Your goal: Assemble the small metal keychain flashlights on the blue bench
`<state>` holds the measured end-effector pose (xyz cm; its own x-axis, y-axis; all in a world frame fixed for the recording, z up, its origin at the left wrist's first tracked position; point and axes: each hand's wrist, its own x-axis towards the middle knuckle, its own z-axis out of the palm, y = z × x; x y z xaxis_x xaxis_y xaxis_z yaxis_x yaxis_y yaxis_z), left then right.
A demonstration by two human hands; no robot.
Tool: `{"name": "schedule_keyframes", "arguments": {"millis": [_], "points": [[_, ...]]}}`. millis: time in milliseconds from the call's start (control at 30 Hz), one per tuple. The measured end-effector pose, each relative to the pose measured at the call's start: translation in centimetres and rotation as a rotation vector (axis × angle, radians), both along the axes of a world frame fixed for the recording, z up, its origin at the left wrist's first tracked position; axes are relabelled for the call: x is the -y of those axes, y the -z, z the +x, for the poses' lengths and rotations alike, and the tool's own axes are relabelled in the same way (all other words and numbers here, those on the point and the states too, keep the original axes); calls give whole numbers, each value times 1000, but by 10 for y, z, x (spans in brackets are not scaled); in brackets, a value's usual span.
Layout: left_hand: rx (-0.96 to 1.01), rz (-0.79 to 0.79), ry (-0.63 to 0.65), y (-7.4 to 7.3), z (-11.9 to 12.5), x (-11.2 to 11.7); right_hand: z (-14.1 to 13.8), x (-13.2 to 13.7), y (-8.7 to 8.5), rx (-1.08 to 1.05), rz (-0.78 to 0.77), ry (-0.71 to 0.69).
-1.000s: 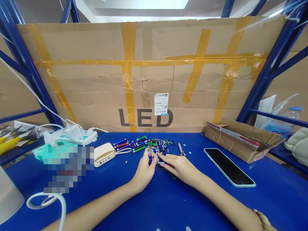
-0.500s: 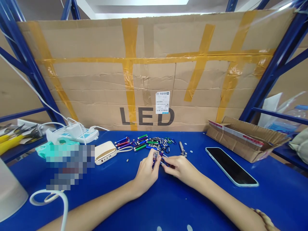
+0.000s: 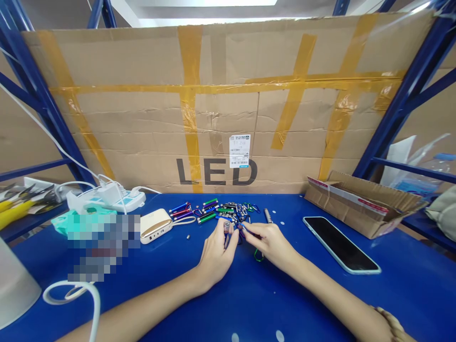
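Observation:
My left hand [image 3: 216, 256] is closed round a small tube [image 3: 227, 226] with a clear or silvery end, held upright. It looks like a mini flashlight body; my fingers hide most of it. To its right, my right hand [image 3: 270, 241] has thumb and forefinger together at the edge of a pile of small metal parts [image 3: 233, 209]. A tiny blue piece shows at its fingertips, too small to name. Under this hand lies a green carabiner [image 3: 258, 255], partly covered. Several coloured flashlight tubes [image 3: 207, 217] lie left of the pile, and a silvery tube [image 3: 267, 216] lies beyond my right hand.
A white-and-gold power bank [image 3: 156, 226] lies left of the tubes, near a power strip [image 3: 128, 201]. On the right are a phone [image 3: 341, 244] and an opened cardboard box [image 3: 356, 204]. A large cardboard sheet [image 3: 142, 128] stands behind the blue table [image 3: 228, 304].
My right fingertips have moved slightly up and away from the tube in my left hand. A green carabiner now shows below my right hand. My left hand keeps its hold.

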<state>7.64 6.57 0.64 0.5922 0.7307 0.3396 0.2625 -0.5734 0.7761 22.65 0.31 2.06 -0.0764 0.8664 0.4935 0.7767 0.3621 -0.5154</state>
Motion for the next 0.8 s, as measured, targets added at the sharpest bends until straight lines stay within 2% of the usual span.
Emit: {"name": "schedule_keyframes", "arguments": {"millis": [100,200,400,600,800], "points": [[-88,7,1,-4,-1,2,4,0,0,-36,35,102],[-120,16,37,-7,-1,4,3,1,1,-97,28,141],[-189,148,80,-5,0,4,-3,2,1,-235,-20,104],[-302,129,31,-2,0,3,-6,2,1,-283,-81,48],[-305,135,1,0,0,1,-6,4,-4,-360,-186,5]]}}
